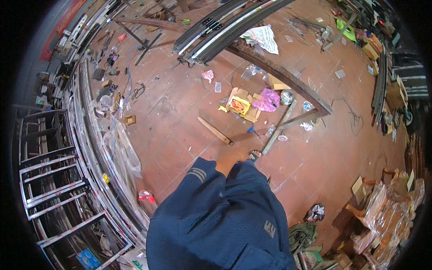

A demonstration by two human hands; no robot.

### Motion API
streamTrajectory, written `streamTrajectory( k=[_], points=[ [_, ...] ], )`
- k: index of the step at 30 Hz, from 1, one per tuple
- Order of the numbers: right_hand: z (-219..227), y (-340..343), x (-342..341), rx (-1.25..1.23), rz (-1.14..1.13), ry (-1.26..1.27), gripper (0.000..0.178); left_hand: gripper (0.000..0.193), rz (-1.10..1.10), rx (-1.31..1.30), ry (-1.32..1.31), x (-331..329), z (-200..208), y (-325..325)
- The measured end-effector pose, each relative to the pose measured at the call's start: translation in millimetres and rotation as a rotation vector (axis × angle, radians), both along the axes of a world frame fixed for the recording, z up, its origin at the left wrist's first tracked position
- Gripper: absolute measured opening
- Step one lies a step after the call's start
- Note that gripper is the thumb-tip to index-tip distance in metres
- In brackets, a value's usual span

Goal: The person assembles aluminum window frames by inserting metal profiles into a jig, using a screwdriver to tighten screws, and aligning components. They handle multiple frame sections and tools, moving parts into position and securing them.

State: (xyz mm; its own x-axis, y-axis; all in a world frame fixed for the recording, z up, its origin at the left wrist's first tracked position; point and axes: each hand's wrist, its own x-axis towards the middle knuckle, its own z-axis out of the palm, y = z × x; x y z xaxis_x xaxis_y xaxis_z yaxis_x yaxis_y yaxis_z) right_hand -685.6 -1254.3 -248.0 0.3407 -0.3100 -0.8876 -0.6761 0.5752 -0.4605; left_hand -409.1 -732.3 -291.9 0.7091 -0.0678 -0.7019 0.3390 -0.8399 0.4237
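Neither of my hands shows its fingers. Dark blue clothing (216, 225) fills the lower middle. Past its striped edge lies a stretch of bare skin (231, 157); I cannot tell whether it is forearm or leg. Just to its right is a sandalled foot (255, 155). On the tiled floor ahead lies a short wooden bar (215, 130), pointing toward the skin. A small blue object (251, 129) and a flat light-coloured bar (280, 127) lie to its right. Farther ahead are an opened cardboard box (240, 104) with a yellow-edged pack and a pink plastic bag (268, 100).
A rusty metal frame (279, 76) carries long dark profiles (229, 29) ahead. Metal window frames (54, 180) and long wrapped profiles (87, 130) line the left. At the lower right stands plastic-wrapped wooden furniture (387, 216). A round tin (286, 96) sits beside the frame's leg.
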Motion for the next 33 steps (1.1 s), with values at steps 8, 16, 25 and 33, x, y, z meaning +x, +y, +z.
streamTrajectory(
  k=[8,16,25,33],
  points=[
    [75,-17,167,-0.170,0.026,-0.047,0.056,0.045,-0.115,-0.119,-0.186,149,49,-50],
    [32,-58,244,-0.049,0.049,-0.008,0.040,0.049,0.216,-0.125,-0.200,193,24,-94],
    [15,-261,335,0.013,0.049,0.059,0.031,0.055,0.079,0.138,0.019,181,-15,-235],
    [52,-452,541,-0.266,0.013,-0.156,0.035,0.050,0.087,-0.182,-0.159,368,22,-410]
  ],
)
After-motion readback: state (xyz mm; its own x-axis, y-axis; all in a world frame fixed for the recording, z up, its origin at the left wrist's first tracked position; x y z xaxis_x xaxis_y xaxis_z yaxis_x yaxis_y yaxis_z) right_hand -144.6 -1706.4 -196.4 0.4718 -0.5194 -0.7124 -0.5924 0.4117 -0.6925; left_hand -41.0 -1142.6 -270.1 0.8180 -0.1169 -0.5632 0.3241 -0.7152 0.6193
